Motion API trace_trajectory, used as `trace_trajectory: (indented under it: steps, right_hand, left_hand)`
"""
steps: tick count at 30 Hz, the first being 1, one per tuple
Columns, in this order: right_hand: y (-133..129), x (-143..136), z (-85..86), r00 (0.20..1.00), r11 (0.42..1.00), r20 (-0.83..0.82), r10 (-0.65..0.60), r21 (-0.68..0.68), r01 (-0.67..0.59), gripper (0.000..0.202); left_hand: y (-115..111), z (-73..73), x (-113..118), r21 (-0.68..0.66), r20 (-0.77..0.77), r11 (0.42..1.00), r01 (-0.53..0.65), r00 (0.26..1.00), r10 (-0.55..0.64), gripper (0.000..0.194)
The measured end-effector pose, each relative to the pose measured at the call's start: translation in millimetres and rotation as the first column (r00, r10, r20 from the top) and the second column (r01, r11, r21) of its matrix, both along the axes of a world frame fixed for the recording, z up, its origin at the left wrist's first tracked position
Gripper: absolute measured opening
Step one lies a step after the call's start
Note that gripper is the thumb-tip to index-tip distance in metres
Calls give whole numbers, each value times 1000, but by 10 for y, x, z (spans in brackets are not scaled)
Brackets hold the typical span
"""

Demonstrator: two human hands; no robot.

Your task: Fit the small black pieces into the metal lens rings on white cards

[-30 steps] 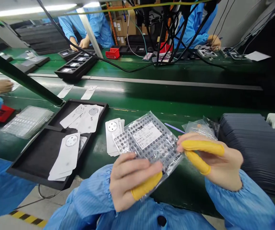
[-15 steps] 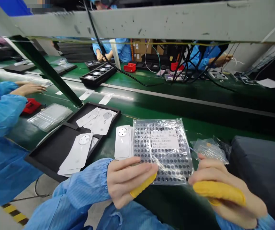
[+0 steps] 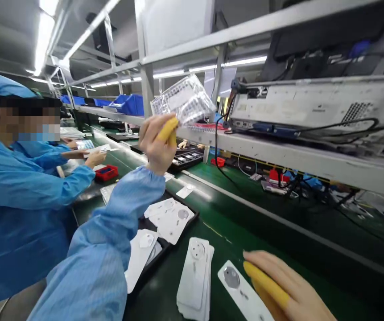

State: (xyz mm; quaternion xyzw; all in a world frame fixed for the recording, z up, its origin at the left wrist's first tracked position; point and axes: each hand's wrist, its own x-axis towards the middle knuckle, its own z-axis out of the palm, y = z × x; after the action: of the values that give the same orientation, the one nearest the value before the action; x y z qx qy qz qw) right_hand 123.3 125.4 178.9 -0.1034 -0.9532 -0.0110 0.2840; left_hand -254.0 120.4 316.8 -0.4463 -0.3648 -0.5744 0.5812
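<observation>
My left hand [image 3: 160, 140], with a yellow finger cot, is raised and pinches the lower edge of a clear plastic-wrapped tray [image 3: 183, 100] in front of the shelf frame. Low on the right, my right hand [image 3: 277, 285], also with a yellow cot, has its fingers extended beside a white card with a round grey disc [image 3: 241, 290]; whether it touches the card is unclear. A stack of white cards [image 3: 195, 278] lies left of that card. More white cards [image 3: 175, 220] rest in a black tray [image 3: 192, 216], partly behind my left sleeve.
A co-worker in blue [image 3: 27, 178] stands at the left, a card in their hands [image 3: 96, 156], near a red bin [image 3: 106, 173]. The metal shelf rail [image 3: 295, 156] crosses above the green bench [image 3: 225, 223], with a black cable [image 3: 216, 156] hanging down.
The view has tilted up and turned left. My left hand has lifted the plastic-wrapped tray off the bench. My right hand has let go of the tray and is now beside a single card.
</observation>
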Motion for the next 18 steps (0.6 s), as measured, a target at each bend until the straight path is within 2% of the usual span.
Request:
trace_trajectory:
  steps: [1, 2, 4, 7, 10, 13, 18]
  right_hand:
    - [111, -238, 205, 997, 989, 15, 76, 127, -77, 57]
    - [228, -508, 425, 999, 981, 34, 40, 190, -46, 49]
    - [482, -1127, 868, 997, 961, 69, -13, 277, -7, 35]
    - [883, -2087, 1428, 994, 943, 33, -105, 319, 89, 32]
    - [1213, -2796, 1784, 968, 931, -67, -240, 268, 249, 36]
    - [1440, -3081, 1924, 927, 921, -140, -348, 135, 366, 33]
    - [1610, -2926, 2096, 870, 927, -331, -366, -54, 370, 19]
  left_hand:
    - [206, 188, -146, -3, 62, 999, 33, 998, -32, 19]
    - [400, 347, -261, -48, 116, 996, 71, 991, -65, 22]
    - [729, 565, -408, -145, 238, 979, 146, 965, -108, 26]
    - [1063, 691, -506, -208, 337, 959, 191, 935, -113, 27]
    - [1234, 686, -598, -202, 350, 964, 170, 932, -91, 28]
    - [1290, 633, -723, -239, 345, 958, 158, 936, -68, 27]
    - [1350, 549, -875, -311, 391, 930, 196, 918, -62, 29]
